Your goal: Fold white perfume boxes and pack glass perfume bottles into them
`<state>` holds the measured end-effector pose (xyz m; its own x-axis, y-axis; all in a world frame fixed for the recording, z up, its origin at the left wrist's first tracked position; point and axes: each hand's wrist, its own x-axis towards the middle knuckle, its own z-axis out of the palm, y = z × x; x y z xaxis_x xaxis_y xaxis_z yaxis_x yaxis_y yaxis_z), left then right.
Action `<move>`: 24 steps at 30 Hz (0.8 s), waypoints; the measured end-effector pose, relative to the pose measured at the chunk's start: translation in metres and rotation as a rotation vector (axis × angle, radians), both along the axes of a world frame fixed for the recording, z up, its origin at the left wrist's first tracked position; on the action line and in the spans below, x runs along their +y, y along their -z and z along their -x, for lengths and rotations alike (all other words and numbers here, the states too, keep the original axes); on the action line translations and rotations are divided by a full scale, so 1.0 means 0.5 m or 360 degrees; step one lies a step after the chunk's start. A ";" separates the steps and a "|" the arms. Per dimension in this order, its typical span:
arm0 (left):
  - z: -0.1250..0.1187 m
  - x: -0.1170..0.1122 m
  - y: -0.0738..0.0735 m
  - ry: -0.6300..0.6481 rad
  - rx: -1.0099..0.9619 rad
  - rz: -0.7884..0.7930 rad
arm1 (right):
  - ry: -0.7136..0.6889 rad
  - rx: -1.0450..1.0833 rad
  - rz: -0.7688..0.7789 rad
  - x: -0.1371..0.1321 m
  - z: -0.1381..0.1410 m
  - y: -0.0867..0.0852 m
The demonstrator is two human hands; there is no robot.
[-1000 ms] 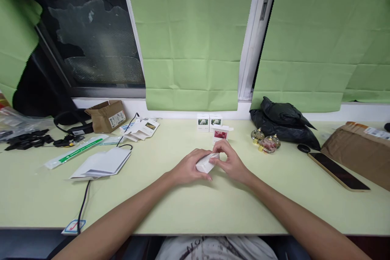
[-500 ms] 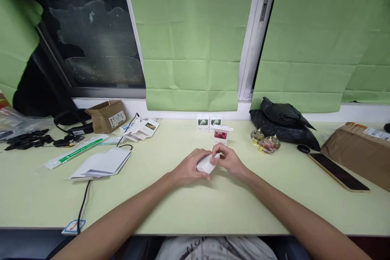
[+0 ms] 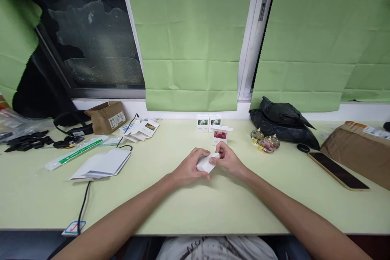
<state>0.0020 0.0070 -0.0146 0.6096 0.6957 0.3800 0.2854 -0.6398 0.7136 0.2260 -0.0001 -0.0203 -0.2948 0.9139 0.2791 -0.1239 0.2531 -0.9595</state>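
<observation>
A small white cardboard box (image 3: 206, 162) lies tilted between both my hands over the middle of the pale green table (image 3: 195, 207). My left hand (image 3: 190, 167) wraps round its left side, fingers curled. My right hand (image 3: 229, 161) pinches its right end, fingers bent close together. Just behind them stands an open white box with a red picture (image 3: 220, 135), and two shut white boxes with green pictures (image 3: 209, 122) stand further back by the wall.
Flat box blanks (image 3: 140, 128) and white folded sheets (image 3: 102, 163) lie at the left, with a brown carton (image 3: 106, 115) and black cables. Glass ornaments (image 3: 265, 140), a black bag (image 3: 282, 122), a phone (image 3: 336, 170) and a brown parcel (image 3: 356, 150) sit at the right.
My right hand's fingers have curled in tighter on the box's right end, and both hands with the box have shifted slightly away from me.
</observation>
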 end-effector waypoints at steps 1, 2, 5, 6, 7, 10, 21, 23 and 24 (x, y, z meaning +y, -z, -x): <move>-0.001 0.000 -0.001 -0.0002 -0.0025 0.0005 | 0.0023 -0.0003 -0.0024 0.001 0.000 0.000; -0.002 -0.001 -0.002 -0.0010 -0.0055 0.0021 | 0.0065 -0.0013 -0.0063 0.002 0.000 0.001; -0.006 -0.001 -0.008 0.0001 -0.0132 0.0096 | 0.0205 -0.0034 -0.0205 0.005 -0.004 -0.002; -0.007 -0.001 -0.010 0.0015 -0.0152 0.0113 | 0.0229 -0.0036 -0.0240 0.007 -0.006 -0.003; -0.007 -0.001 -0.012 0.0027 -0.0165 0.0121 | 0.0239 -0.0034 -0.0264 0.007 -0.009 -0.005; -0.007 0.000 -0.017 0.0004 -0.0188 0.0107 | 0.0252 -0.0003 -0.0290 0.009 -0.015 -0.010; -0.015 -0.039 -0.052 0.0141 -0.0145 0.0273 | 0.0297 -0.0090 -0.0331 -0.009 -0.014 -0.030; -0.014 -0.044 -0.057 0.0128 -0.0119 0.0290 | 0.0296 -0.0117 -0.0339 -0.014 -0.011 -0.031; -0.014 -0.045 -0.058 0.0127 -0.0112 0.0300 | 0.0289 -0.0113 -0.0339 -0.015 -0.009 -0.031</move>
<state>0.0089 -0.0156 0.0142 0.6418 0.7093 0.2914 0.1844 -0.5116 0.8392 0.2305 -0.0077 -0.0047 -0.1574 0.8767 0.4546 0.0077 0.4615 -0.8871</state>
